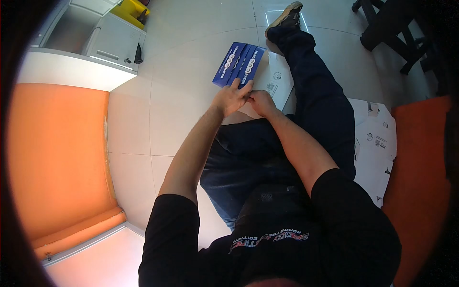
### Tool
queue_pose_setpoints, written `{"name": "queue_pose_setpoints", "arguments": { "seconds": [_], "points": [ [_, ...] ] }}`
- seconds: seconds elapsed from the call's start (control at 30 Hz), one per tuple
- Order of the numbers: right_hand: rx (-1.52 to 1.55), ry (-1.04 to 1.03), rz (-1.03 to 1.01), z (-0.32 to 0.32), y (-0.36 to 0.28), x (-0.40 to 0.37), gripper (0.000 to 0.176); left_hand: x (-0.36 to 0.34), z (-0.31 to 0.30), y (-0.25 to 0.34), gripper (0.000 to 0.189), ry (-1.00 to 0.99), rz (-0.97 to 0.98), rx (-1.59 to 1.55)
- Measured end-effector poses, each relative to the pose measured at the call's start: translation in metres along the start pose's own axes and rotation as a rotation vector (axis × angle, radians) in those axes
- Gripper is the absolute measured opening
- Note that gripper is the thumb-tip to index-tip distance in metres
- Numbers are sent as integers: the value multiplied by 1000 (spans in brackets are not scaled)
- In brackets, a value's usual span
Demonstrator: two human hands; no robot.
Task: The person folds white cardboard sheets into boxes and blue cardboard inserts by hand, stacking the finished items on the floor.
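I sit on a white tiled floor with one leg stretched out. A stack of flat blue printed cartons (239, 64) lies on the floor ahead of me, partly over a white flattened cardboard sheet (279, 79). My left hand (233, 97) rests at the near edge of the blue cartons, fingers curled against them. My right hand (261, 101) touches the left hand's fingertips, pinching something small that I cannot make out.
Another white flattened cardboard sheet (375, 148) lies to my right. Orange surfaces (57, 153) stand at both sides. A white cabinet (114, 43) with a yellow bin (131, 10) is at the far left. Dark furniture legs (397, 33) stand at the far right.
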State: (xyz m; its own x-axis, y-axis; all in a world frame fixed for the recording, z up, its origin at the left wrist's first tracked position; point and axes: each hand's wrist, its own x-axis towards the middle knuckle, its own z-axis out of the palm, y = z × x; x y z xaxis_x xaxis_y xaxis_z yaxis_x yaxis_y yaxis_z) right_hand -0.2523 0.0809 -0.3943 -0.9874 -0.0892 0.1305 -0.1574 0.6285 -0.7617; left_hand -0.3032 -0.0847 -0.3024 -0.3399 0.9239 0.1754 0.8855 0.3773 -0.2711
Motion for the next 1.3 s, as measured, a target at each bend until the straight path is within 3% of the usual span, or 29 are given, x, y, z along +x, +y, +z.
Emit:
{"name": "queue_pose_setpoints", "arguments": {
  "seconds": [0.3,0.37,0.4,0.47,0.57,0.63,0.67,0.77,0.83,0.9,0.97,1.03,1.07,1.3],
  "points": [
    [89,-27,66,-9,-8,0,21,-10,-14,-5,23,-1,32,-52],
    [166,-52,61,-12,-11,-1,23,-20,-32,-5,32,152,-268,-242],
    [108,-65,-7,-17,-14,-1,29,-22,-33,-3,32,161,-268,-239],
    [40,-85,-69,-22,-21,-10,35,-25,-30,5,40,405,-951,-384],
    [71,32,-128,-28,-37,-5,49,-46,6,-6,45,341,-1018,-642],
    [753,276,119,-28,-45,8,63,-54,13,-3,49,330,-988,-703],
    [741,276,108,-33,-44,16,63,-55,12,0,49,324,-988,-750],
    [1193,105,497,-48,-42,35,68,-54,-5,8,47,315,-1031,-768],
    [1213,77,431,-41,-40,40,64,-60,-15,6,41,110,-1067,-713],
    [1245,-101,505,-34,-40,46,62,-61,-20,6,43,188,-1075,-732],
    [1215,-134,540,-27,-41,49,56,-58,-19,8,45,262,-1079,-749],
    [1193,-218,512,-17,-39,54,52,-52,-6,7,53,372,-874,-507],
    [1190,-223,512,-13,-37,58,52,-55,4,6,60,149,-886,-493],
    [1195,-239,550,-16,-38,63,49,-42,-12,13,59,-58,-993,-449]
  ]
}}
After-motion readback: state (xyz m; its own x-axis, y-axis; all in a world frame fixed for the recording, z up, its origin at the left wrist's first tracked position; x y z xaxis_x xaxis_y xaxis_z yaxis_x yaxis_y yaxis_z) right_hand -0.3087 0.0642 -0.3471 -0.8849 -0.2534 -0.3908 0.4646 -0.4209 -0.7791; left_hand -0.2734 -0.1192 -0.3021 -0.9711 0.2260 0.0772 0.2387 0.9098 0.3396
